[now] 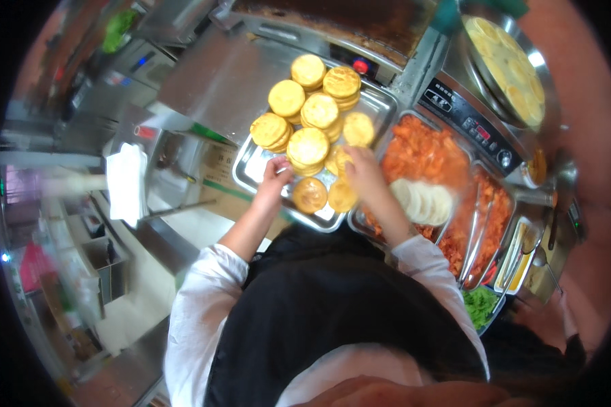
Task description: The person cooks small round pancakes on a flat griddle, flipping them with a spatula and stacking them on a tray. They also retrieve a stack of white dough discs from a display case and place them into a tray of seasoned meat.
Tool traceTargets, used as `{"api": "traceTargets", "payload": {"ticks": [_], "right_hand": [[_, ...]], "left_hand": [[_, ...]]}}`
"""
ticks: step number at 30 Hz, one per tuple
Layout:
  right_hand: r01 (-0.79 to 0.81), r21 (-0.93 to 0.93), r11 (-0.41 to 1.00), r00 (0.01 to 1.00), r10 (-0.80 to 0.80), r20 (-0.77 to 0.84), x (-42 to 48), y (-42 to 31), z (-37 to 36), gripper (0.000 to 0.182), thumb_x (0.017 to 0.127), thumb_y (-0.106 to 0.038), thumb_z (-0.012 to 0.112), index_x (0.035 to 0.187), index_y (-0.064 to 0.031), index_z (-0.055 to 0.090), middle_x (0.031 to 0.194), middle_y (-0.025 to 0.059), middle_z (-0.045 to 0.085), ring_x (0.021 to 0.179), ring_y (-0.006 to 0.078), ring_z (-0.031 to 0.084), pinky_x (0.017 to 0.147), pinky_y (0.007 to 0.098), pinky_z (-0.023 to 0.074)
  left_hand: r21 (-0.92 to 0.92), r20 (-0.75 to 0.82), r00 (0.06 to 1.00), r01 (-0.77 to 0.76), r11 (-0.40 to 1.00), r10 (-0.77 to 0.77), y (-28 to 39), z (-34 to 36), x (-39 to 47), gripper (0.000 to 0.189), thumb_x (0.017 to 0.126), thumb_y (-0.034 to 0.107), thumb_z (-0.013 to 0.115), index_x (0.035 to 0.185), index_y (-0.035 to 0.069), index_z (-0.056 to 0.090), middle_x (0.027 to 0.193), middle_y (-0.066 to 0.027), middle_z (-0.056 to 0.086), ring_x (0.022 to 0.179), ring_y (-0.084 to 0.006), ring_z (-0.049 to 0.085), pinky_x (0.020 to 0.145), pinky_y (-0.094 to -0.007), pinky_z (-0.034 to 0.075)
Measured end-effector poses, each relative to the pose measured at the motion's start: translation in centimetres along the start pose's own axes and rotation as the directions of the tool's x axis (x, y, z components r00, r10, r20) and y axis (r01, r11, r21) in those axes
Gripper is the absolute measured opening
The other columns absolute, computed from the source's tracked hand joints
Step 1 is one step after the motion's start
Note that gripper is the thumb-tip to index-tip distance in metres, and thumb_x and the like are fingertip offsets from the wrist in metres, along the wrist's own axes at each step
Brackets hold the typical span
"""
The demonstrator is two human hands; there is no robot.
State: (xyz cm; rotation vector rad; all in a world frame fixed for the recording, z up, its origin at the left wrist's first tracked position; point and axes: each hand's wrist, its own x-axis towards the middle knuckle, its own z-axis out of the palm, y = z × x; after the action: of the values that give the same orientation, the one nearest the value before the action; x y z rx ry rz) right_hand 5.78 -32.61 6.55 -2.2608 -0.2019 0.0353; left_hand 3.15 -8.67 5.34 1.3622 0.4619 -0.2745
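Observation:
A rectangular metal tray (pixel 242 170) holds several stacks of round golden flatbreads (pixel 308 146). My left hand (pixel 276 175) is at the tray's left side, its fingers close beside the front-middle stack; whether they grip it is not clear. My right hand (pixel 362 165) reaches over the tray's right side, with its fingers at some flatbreads (pixel 336 161) lying there; the hand is blurred and its hold cannot be made out. Near the front edge lie a browner flatbread (pixel 310 195) and a paler one (pixel 342 196). Another flatbread (pixel 358 129) rests at the right.
Right of the tray are containers of red-orange food (pixel 422 147), white round slices (pixel 421 202), metal tongs (pixel 476 234) and green lettuce (pixel 481 307). An induction cooker (pixel 471 122) bears a pan of pale rounds (pixel 509 71). A griddle (pixel 336 20) stands behind. Another person's hand (pixel 567 313) shows far right.

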Motion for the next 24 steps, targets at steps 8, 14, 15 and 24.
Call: {"api": "traceTargets", "payload": {"ticks": [8, 14, 15, 24], "right_hand": [[0.039, -0.112, 0.993, 0.997, -0.031, 0.069, 1.1, -1.9, 1.9, 0.047, 0.082, 0.000, 0.055, 0.129, -0.0021, 0.052, 0.119, 0.0190, 0.059, 0.119, 0.0332, 0.049, 0.105, 0.0406, 0.0331], [-0.143, -0.285, 0.948, 0.989, 0.126, -0.079, 5.0, 4.8, -1.8, 0.036, 0.078, -0.006, 0.060, 0.114, -0.0017, 0.061, 0.107, 0.0197, 0.063, 0.105, 0.0376, 0.057, 0.090, 0.0441, 0.0454], [-0.165, -0.312, 0.936, 0.985, 0.172, -0.006, 6.2, 6.1, -1.8, 0.034, 0.078, -0.008, 0.060, 0.112, -0.0022, 0.062, 0.105, 0.0195, 0.064, 0.103, 0.0378, 0.057, 0.089, 0.0441, 0.0460], [-0.146, -0.340, 0.929, 0.922, 0.253, 0.295, 9.0, 4.5, -0.7, 0.018, 0.083, -0.017, 0.057, 0.093, -0.0107, 0.071, 0.101, 0.0140, 0.066, 0.102, 0.0321, 0.060, 0.087, 0.0406, 0.0473]], "left_hand": [[-0.098, -0.069, 0.995, 0.069, 0.993, -0.076, 0.3, 0.9, 0.8, 0.038, 0.093, 0.012, 0.057, 0.128, 0.005, 0.043, 0.116, -0.0076, 0.052, 0.110, -0.0186, 0.052, 0.092, -0.0357, 0.048], [-0.095, -0.022, 0.992, 0.123, 0.988, -0.125, 1.0, 1.3, -2.1, 0.029, 0.092, 0.011, 0.058, 0.120, 0.006, 0.049, 0.105, -0.0049, 0.055, 0.095, -0.0153, 0.055, 0.081, -0.0297, 0.048], [-0.091, 0.017, 0.986, 0.165, 0.982, -0.164, 1.2, 1.6, -2.6, 0.026, 0.092, 0.011, 0.057, 0.117, 0.007, 0.050, 0.102, -0.0033, 0.055, 0.090, -0.0138, 0.055, 0.078, -0.0274, 0.047], [-0.101, 0.328, 0.935, 0.176, 0.979, -0.134, -1.5, 3.3, -3.7, 0.019, 0.093, 0.013, 0.058, 0.110, 0.009, 0.053, 0.099, -0.0047, 0.060, 0.084, -0.0136, 0.059, 0.073, -0.0265, 0.050]]}}
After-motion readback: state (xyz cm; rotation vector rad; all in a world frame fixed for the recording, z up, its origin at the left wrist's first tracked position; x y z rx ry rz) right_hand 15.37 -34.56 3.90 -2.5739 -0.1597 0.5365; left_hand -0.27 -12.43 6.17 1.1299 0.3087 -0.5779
